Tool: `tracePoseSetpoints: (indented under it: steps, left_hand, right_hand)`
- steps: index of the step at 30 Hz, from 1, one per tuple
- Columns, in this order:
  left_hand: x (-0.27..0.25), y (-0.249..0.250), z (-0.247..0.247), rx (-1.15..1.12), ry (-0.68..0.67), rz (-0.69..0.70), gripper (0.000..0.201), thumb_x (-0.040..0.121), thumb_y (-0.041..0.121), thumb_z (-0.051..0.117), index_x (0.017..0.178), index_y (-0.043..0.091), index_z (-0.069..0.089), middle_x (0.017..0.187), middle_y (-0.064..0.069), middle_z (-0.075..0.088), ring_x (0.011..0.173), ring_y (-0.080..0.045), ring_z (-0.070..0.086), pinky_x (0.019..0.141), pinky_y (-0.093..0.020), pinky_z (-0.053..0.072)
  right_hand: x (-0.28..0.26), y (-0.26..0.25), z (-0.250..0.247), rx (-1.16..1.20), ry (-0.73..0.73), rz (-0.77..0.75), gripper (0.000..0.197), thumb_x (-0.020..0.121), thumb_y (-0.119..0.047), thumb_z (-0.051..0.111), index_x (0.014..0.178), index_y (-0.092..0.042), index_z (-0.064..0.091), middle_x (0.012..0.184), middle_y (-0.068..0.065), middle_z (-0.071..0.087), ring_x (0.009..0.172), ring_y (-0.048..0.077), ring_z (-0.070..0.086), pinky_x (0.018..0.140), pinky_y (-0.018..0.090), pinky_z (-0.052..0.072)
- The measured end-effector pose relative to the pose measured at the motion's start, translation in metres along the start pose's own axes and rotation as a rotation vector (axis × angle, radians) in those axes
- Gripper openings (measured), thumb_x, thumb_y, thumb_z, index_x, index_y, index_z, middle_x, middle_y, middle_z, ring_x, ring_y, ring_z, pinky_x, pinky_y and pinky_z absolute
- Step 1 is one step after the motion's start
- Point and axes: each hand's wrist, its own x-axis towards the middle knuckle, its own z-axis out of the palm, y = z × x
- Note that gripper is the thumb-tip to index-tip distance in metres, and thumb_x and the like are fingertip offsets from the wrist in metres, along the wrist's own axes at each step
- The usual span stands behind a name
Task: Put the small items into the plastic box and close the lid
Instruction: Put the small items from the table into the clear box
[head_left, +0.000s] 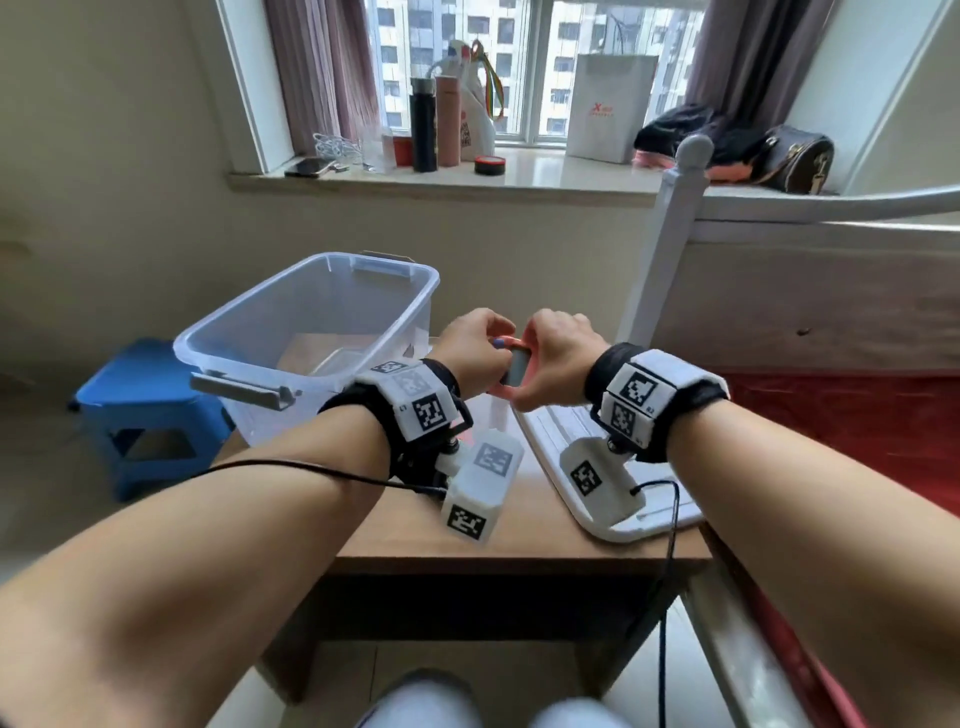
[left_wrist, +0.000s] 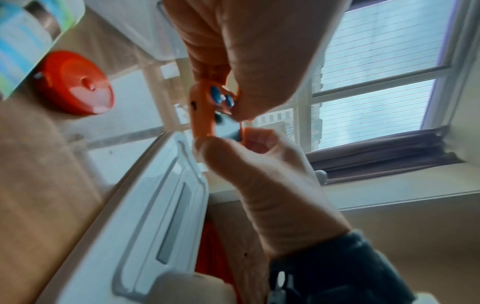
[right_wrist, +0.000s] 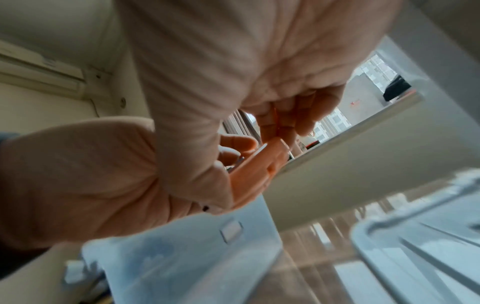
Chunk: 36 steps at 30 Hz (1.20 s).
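Observation:
Both hands hold a small orange gadget with a grey screen and blue buttons, just above the wooden table. My left hand pinches its left side and my right hand curls round its right side. In the right wrist view the gadget's orange back shows between the fingers. The clear plastic box stands open at the table's left, close to the hands. Its white lid lies flat on the table at the right, under my right wrist.
A red round disc lies on the table near the box, beside a colourful pack. A blue stool stands left of the table. A white bed frame with red bedding borders the right. Bottles line the windowsill.

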Motion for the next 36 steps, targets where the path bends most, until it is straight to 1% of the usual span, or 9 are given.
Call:
tracePoseSetpoints:
  steps: [2,5,10,17,20,24,26,32,36]
  left_hand:
    - [-0.005,0.012,-0.022,-0.099,0.070,0.010,0.043,0.075,0.008,0.058,0.118,0.009,0.059,0.114,-0.007,0.064,0.112,-0.020,0.061,0.098,-0.037,0.052]
    - [-0.012,0.019,-0.062,-0.190,0.207,0.010,0.047,0.065,0.015,0.058,0.111,0.010,0.060,0.102,-0.005,0.063,0.099,-0.021,0.063,0.098,-0.037,0.051]
    - [-0.021,-0.011,-0.123,-0.008,0.315,-0.049,0.031,0.074,0.010,0.062,0.105,0.014,0.062,0.101,-0.006,0.067,0.105,-0.025,0.065,0.099,-0.038,0.050]
    - [-0.030,-0.064,-0.142,0.180,0.298,-0.179,0.027,0.082,0.020,0.062,0.109,0.014,0.065,0.113,-0.008,0.070,0.105,-0.026,0.066,0.093,-0.040,0.054]
    - [-0.033,-0.069,-0.141,0.199,0.246,-0.217,0.028,0.084,0.023,0.062,0.109,0.013,0.065,0.112,-0.009,0.068,0.099,-0.033,0.068,0.083,-0.040,0.058]
    - [-0.036,-0.066,-0.138,0.292,0.173,-0.231,0.025,0.086,0.021,0.058,0.107,0.013,0.069,0.111,-0.011,0.071,0.101,-0.034,0.069,0.085,-0.040,0.056]
    - [-0.037,-0.063,-0.136,0.275,0.196,-0.217,0.026,0.088,0.022,0.055,0.109,0.014,0.068,0.115,-0.009,0.070,0.105,-0.034,0.067,0.090,-0.042,0.054]
    - [-0.041,-0.041,-0.117,0.232,0.283,-0.049,0.028,0.088,0.016,0.052,0.111,0.015,0.068,0.118,-0.003,0.071,0.112,-0.020,0.063,0.100,-0.027,0.045]
    - [-0.043,-0.022,-0.095,0.206,0.244,0.075,0.024,0.088,0.012,0.053,0.105,0.013,0.070,0.101,-0.002,0.072,0.092,-0.017,0.066,0.084,-0.019,0.045]
  right_hand:
    - [-0.003,-0.020,-0.020,0.084,0.040,-0.024,0.068,0.054,-0.057,0.074,0.105,-0.017,0.052,0.099,0.001,0.051,0.102,0.022,0.045,0.091,0.037,0.049]
    - [0.002,-0.056,-0.028,0.202,0.098,-0.047,0.064,0.045,-0.064,0.064,0.092,-0.021,0.058,0.092,0.001,0.061,0.097,0.022,0.051,0.086,0.032,0.051]
    - [0.007,-0.123,-0.010,0.262,0.041,-0.110,0.048,0.051,-0.064,0.057,0.077,-0.024,0.057,0.085,0.001,0.065,0.095,0.023,0.051,0.084,0.030,0.049]
    - [0.011,-0.148,0.031,0.237,-0.082,-0.137,0.048,0.075,-0.057,0.060,0.113,-0.027,0.060,0.107,0.001,0.067,0.120,0.025,0.043,0.102,0.040,0.044]
    - [0.014,-0.143,0.035,0.240,-0.132,-0.137,0.041,0.082,-0.052,0.057,0.118,-0.033,0.062,0.092,-0.002,0.058,0.124,0.024,0.042,0.106,0.038,0.041]
    - [0.019,-0.130,0.036,0.295,-0.121,-0.091,0.042,0.081,-0.049,0.058,0.122,-0.037,0.060,0.129,0.008,0.048,0.121,0.024,0.050,0.112,0.036,0.038]
    - [0.021,-0.123,0.036,0.330,-0.090,-0.075,0.045,0.080,-0.047,0.060,0.123,-0.037,0.058,0.132,0.009,0.050,0.124,0.022,0.046,0.113,0.038,0.037]
    - [0.010,-0.086,0.026,0.372,0.085,-0.014,0.027,0.081,-0.025,0.062,0.105,-0.015,0.068,0.114,0.006,0.068,0.110,0.023,0.059,0.100,0.031,0.047]
    - [0.000,-0.063,0.040,0.254,-0.023,0.054,0.021,0.080,-0.032,0.067,0.093,-0.015,0.070,0.105,0.005,0.071,0.094,0.020,0.063,0.081,0.026,0.048]
